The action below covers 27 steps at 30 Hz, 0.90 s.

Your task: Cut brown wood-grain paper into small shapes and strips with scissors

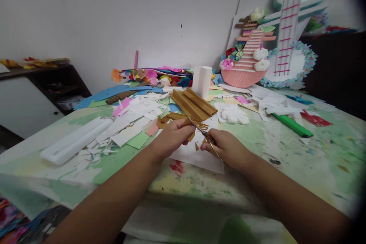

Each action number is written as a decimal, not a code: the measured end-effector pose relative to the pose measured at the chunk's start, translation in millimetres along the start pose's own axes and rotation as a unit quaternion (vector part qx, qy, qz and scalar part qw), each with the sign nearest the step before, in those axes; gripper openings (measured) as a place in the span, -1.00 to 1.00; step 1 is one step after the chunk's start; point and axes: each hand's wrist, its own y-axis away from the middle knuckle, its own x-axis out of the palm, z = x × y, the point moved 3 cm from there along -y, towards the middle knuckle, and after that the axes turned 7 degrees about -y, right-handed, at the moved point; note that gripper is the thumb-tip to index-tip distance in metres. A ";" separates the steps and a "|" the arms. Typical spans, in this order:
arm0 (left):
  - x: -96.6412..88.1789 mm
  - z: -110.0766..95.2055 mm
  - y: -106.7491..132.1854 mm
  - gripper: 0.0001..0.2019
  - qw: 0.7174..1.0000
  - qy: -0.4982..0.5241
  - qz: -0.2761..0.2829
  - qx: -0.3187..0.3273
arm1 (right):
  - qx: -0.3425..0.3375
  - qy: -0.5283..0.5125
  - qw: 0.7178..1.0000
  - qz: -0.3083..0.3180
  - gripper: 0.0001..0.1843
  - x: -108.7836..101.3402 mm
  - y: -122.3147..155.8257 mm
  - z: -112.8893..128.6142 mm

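My left hand (173, 137) pinches a small piece of brown crepe paper (191, 136) over the near side of the table. In my right hand (225, 148) is a pair of scissors (203, 132), its blades pointing up and left to the paper in my left fingers. Beneath both hands lies a white sheet (208, 163) with small brown scraps (196, 146) on it. A folded sheet of brown crepe paper (193, 105) rests just beyond my hands. Curled brown strips (168, 119) lie beside it on the left.
White paper scraps (140, 108) and a long white plastic case (77, 141) cover the left side. A white roll (204, 82) stands at the back. Crumpled white paper (233, 114) and a green roll (293, 125) lie on the right. Paper instrument models (244, 76) lean against the wall.
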 end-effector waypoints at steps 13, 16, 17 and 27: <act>-1.5 -3.0 2.0 -0.81 1.000 -0.016 -0.007 0.007 | 0.014 0.019 0.999 -0.032 -0.65 -0.5 -1.2 -3.0; -1.7 -2.0 1.5 -0.79 1.000 -0.025 -0.006 0.007 | 0.023 -0.027 0.998 -0.050 -0.62 -1.3 -0.5 -4.7; -1.9 -1.1 0.9 -0.78 0.999 -0.033 -0.009 0.007 | 0.034 -0.068 0.995 -0.057 -0.61 -1.4 -0.2 -5.8; 12.1 15.9 -8.6 -0.82 0.984 -0.173 0.033 -0.024 | -0.002 -0.452 0.887 -0.091 -0.57 7.1 -4.1 -12.0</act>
